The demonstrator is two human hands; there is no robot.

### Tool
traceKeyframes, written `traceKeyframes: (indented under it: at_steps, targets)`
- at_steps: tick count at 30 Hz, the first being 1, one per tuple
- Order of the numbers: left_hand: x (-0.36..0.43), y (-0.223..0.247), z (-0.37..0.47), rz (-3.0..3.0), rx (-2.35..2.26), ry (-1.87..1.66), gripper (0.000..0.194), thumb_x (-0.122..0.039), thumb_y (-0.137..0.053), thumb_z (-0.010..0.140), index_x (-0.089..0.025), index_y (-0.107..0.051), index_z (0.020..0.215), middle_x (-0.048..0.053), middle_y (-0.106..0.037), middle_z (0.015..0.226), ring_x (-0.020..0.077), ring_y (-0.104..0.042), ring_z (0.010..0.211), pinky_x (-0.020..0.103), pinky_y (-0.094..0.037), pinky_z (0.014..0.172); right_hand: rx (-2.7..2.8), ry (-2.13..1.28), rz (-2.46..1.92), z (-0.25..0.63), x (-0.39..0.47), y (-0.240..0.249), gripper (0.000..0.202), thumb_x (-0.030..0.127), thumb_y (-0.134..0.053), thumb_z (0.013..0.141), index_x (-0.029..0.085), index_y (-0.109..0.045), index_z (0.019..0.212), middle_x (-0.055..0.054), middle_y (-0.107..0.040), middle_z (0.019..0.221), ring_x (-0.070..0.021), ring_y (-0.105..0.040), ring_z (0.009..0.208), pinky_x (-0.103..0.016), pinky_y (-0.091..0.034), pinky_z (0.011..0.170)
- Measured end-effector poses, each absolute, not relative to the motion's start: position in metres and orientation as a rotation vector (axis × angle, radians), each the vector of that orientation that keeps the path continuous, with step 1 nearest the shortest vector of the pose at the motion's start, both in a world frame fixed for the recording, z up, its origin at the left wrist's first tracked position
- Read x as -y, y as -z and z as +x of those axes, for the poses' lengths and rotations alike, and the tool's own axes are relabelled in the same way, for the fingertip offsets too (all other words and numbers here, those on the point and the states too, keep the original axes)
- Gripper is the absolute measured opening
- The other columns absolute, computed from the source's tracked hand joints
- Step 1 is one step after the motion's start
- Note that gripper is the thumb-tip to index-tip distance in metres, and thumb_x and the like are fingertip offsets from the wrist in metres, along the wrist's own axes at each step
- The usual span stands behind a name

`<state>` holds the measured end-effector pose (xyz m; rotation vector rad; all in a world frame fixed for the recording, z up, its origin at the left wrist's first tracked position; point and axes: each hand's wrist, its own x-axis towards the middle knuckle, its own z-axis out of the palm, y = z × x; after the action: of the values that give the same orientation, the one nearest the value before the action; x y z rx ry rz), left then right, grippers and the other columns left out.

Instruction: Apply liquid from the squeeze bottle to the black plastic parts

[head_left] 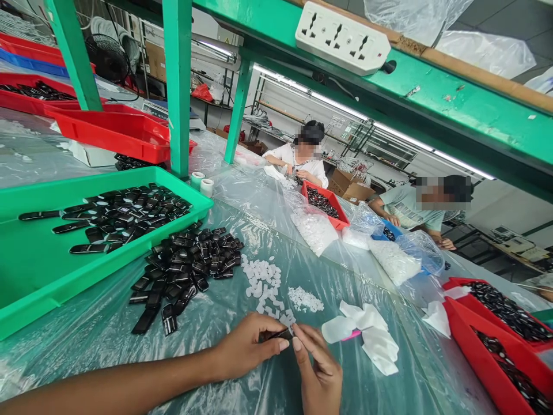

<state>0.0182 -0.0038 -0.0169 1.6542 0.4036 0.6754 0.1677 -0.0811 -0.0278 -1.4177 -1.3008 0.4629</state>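
My left hand [248, 350] is closed around a small glossy black plastic casing [280, 335], its thumb along the near side. My right hand [318, 369] pinches at the casing's right end with thumb and forefinger; whether a small white piece is also between them I cannot tell. Just beyond my hands lie loose white translucent pieces [263, 279] and a smaller heap of tiny white bits [305, 300]. To the left is a pile of similar black casings [185, 262]. A green tray [52, 282] behind it holds more of them.
Crumpled white tissue [378, 340] lies right of my hands, near a pink item [352, 335]. Red bins [479, 346] of black parts stand at the right. A green frame [177, 86] with a power strip [341, 37] crosses above. Two people sit across the plastic-covered table.
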Motion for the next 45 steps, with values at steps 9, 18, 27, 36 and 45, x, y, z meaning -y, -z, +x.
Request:
traceKeyframes:
  at_steps: [9,18,27,36,45]
  targets:
    - [0.005,0.016,0.019,1.691,-0.461,-0.700,0.040,-0.038,-0.045,0.089,-0.016,-0.039,0.056,-0.004,-0.031,0.055,0.0099,-0.030,0.053,0.023,-0.021,0.051,1.283,-0.338,-1.396,0.161,0.083,0.031,0.020,0.030,-0.059,0.081,0.030,-0.070,0.098,-0.004,-0.066,0.095,-0.0219,-0.059,0.091,-0.032,-0.048,0.073]
    - [0.006,0.013,0.018,1.836,-0.514,-0.776,0.033,-0.031,-0.045,0.090,-0.014,-0.049,0.063,-0.003,-0.038,0.059,0.0115,-0.038,0.060,0.022,-0.025,0.055,1.261,-0.407,-1.429,0.161,0.081,0.033,0.020,0.032,-0.059,0.081,0.025,-0.071,0.095,-0.007,-0.066,0.100,-0.0232,-0.060,0.096,-0.034,-0.050,0.078]
    - [0.008,0.012,0.018,1.556,-0.512,-0.630,0.034,-0.041,-0.046,0.088,-0.013,-0.062,0.078,0.000,-0.048,0.064,0.0128,-0.046,0.059,0.020,-0.036,0.055,1.443,-0.242,-1.449,0.185,0.078,0.014,0.031,0.025,-0.049,0.087,0.026,-0.058,0.116,-0.006,-0.063,0.106,-0.0210,-0.057,0.101,-0.035,-0.047,0.083]
    - [0.006,0.006,0.015,1.530,-0.536,-0.561,0.035,-0.043,-0.047,0.086,-0.013,-0.062,0.078,-0.001,-0.043,0.063,0.0132,-0.046,0.061,0.021,-0.040,0.058,1.201,0.222,-2.350,0.340,0.080,0.010,0.044,0.025,-0.041,0.080,0.013,-0.057,0.119,-0.016,-0.051,0.124,-0.0314,-0.044,0.117,-0.046,-0.034,0.094]
    - [0.005,0.006,0.014,1.579,-0.509,-0.555,0.036,-0.043,-0.045,0.087,-0.013,-0.059,0.074,-0.001,-0.045,0.065,0.0124,-0.046,0.060,0.021,-0.038,0.057,1.016,0.260,-2.631,0.370,0.095,0.008,0.035,0.034,-0.044,0.079,0.019,-0.067,0.101,-0.012,-0.067,0.087,-0.0272,-0.063,0.078,-0.033,-0.043,0.064]
